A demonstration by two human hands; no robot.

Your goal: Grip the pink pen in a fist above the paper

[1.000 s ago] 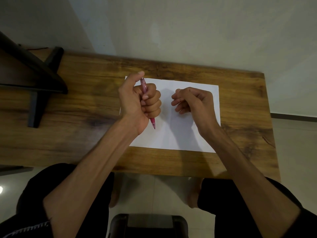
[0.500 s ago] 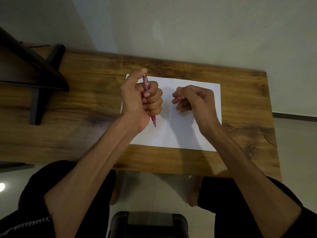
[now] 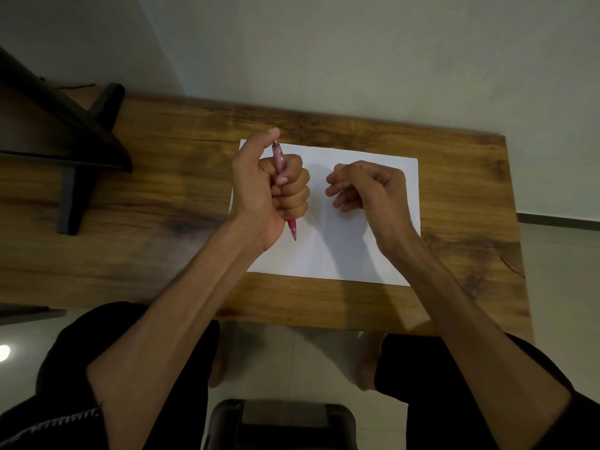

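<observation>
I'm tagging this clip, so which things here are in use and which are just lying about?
In use:
left hand, gripping the pen
right hand, fingers curled, holding nothing, above the paper

Lying about:
table
dark stand at the table's left end
stool on the floor

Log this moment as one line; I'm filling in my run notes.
left hand: grips pen in fist | right hand: fingers curled, holds nothing | paper: flat on table
</observation>
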